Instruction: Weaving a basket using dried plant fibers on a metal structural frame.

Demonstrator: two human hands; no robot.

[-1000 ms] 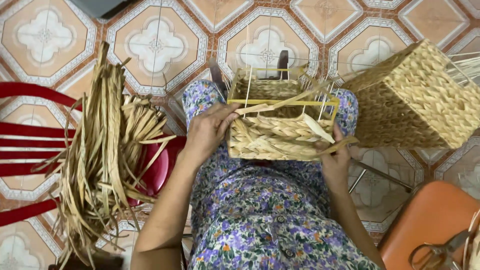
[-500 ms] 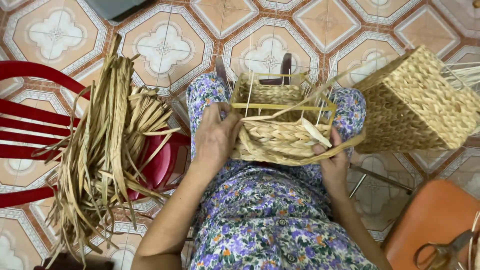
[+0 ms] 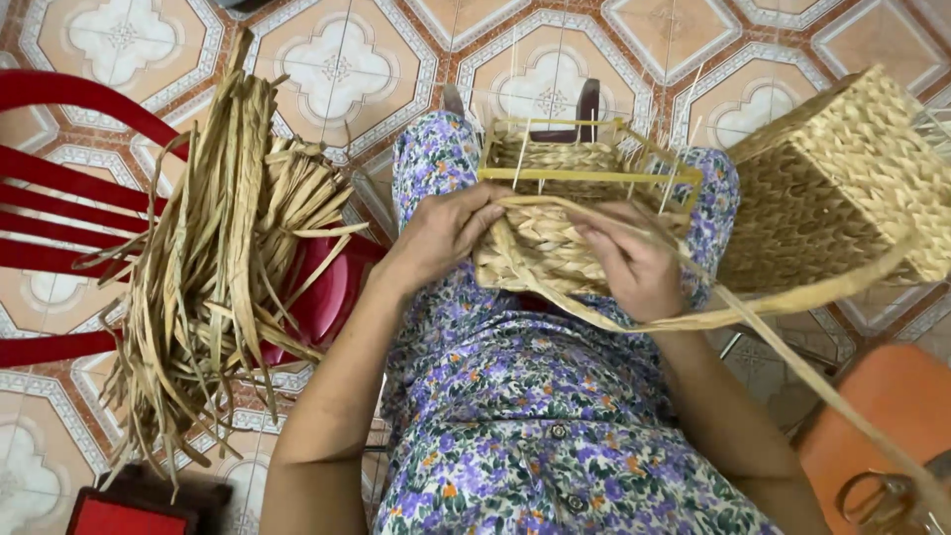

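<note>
We see the half-woven basket [image 3: 555,238] resting on the lap, pressed between both sets of fingers; our left hand [image 3: 441,233] curls loosely against its near-left corner, thumb on the top strand. Our right hand [image 3: 629,267] lies over its front wall, fingers bent, pinching a long flat straw strand [image 3: 792,302] that trails right past the finished basket [image 3: 842,188].

Both bare forearms reach forward from the near edge and angle inward. The left hand [image 3: 441,233] lies palm down, fingers curled in a grip toward the right. The right hand [image 3: 629,263] sits just beside it, fingers bent and pinching.
</note>
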